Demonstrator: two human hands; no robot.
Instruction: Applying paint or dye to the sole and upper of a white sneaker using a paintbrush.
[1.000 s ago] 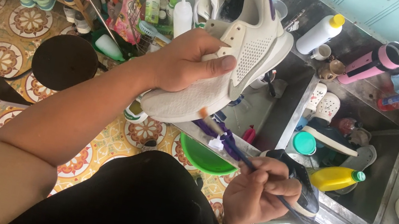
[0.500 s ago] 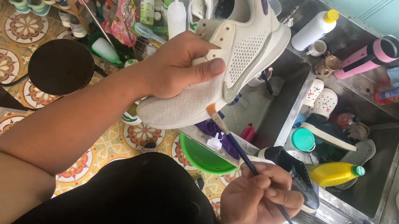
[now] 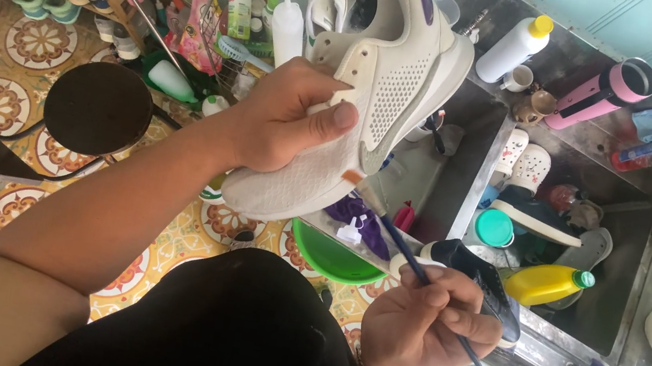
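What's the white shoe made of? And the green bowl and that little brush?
The white shoe looks like soft matte fabric with a panel of tiny holes, on a smooth foam or rubber sole. The green bowl seems plastic: bright, even, slightly shiny. The brush has a thin dark handle, wood or plastic, I can't tell, with pale orange bristles.

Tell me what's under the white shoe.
Below the shoe lie a purple cloth, a green bowl and the sink. The shoe and left hand cover the rest.
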